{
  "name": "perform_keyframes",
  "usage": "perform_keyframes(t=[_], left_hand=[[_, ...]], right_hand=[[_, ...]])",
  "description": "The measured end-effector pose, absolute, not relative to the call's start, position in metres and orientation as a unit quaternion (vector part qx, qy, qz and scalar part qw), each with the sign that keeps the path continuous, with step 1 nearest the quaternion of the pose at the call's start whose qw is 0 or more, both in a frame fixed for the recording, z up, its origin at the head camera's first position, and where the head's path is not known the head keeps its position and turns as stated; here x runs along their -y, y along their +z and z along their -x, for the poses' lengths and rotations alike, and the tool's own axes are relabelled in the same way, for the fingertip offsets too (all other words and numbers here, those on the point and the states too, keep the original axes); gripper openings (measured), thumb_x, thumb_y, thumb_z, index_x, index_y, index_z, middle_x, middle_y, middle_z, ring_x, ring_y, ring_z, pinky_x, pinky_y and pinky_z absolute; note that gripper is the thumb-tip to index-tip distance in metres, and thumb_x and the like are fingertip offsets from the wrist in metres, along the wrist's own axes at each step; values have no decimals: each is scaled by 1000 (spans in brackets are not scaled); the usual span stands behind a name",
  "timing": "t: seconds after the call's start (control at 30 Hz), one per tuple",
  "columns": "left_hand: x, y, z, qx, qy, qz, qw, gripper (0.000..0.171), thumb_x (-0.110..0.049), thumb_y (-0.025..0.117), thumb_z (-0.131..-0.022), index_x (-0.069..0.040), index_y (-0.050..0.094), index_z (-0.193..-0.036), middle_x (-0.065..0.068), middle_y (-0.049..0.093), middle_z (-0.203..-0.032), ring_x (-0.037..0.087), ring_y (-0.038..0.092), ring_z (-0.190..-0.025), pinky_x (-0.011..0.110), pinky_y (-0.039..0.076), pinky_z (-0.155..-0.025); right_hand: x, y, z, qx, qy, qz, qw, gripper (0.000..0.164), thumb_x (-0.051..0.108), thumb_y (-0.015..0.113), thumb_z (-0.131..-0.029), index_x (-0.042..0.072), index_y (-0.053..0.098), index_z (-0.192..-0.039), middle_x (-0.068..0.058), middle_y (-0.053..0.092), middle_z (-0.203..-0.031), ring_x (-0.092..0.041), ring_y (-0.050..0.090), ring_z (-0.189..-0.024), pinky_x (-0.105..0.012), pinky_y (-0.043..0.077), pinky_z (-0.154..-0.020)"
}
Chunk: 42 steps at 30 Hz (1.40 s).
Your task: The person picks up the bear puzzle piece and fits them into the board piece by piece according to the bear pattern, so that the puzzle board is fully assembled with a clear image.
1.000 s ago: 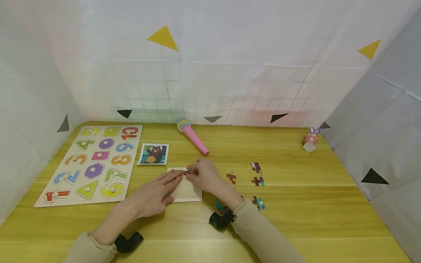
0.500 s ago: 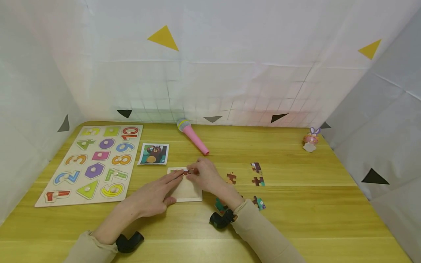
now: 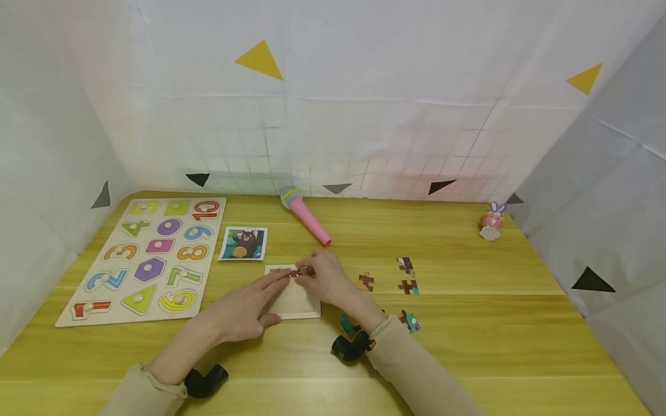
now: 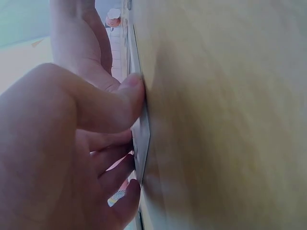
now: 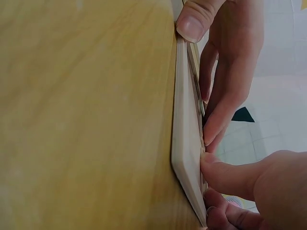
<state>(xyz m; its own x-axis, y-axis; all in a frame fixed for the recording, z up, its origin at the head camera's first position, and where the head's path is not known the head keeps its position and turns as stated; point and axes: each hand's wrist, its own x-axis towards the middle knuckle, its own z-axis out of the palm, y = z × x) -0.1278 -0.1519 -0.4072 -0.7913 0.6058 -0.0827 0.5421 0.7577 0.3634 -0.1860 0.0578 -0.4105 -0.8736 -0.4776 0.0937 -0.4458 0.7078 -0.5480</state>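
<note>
Head view: I've got both hands on the tray (image 3: pixel 293 303), flat on the table (image 3: pixel 494 358). A brown puzzle piece (image 3: pixel 295 274) sits at the tray's far edge, past its bare middle. My right hand (image 3: pixel 328 278) comes in over the tray's right side and looks to be pinching the piece, thumb and fingers; it's the nearer one. My left hand (image 3: pixel 241 312) comes across the tray's left side, fingers fairly straight, tips right beside the piece, thumb at the tray's near edge. Long axis: can't call it, fingers cover too much. Piece reads small, brown with a pale patch. Loose pieces (image 3: pixel 366 282) lie right of the tray, bear card (image 3: pixel 244 244) beyond its left corner.

Left wrist: left thumb on the tray's near rim, fingers reaching across the tray. Can't pick out the piece from here.

Right wrist: tray edge-on, pale wood. Right thumb and curled fingers meet at its far edge, left fingertips just beside. Pinched piece mostly hidden; looks thin and flat at best.
</note>
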Motion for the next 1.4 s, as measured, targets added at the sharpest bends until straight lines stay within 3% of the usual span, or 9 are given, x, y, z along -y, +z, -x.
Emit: perform_keyframes(t=[0.77,1.13,1.4], left_hand=[[152,-409,127,-930,155,-322,90,71,-28,63,-98,-8,30,-158,9,25,-165,32,27,-150,52,34,-117],[152,-410,128,-928,162,-324,81,72,-28,64,-97,-7,30,-157,6,25,-165,31,26,-150,52,34,-117],[151,-411,128,-930,160,-319,90,72,-28,63,-98,-8,29,-158,4,23,-166,31,25,-151,52,34,-117]], right_hand=[[-63,-408,181,-920,-277,277,13,27,14,73,-92,6,74,-117,-7,60,-86,-18,49,-78,-28,39,-67],[-78,-402,174,-897,-299,325,28,33,12,71,-93,2,68,-124,-9,64,-98,-21,59,-90,-30,49,-75],[-107,-405,174,-901,-322,288,29,37,15,72,-93,5,67,-128,-5,66,-107,-21,63,-100,-36,54,-83]])
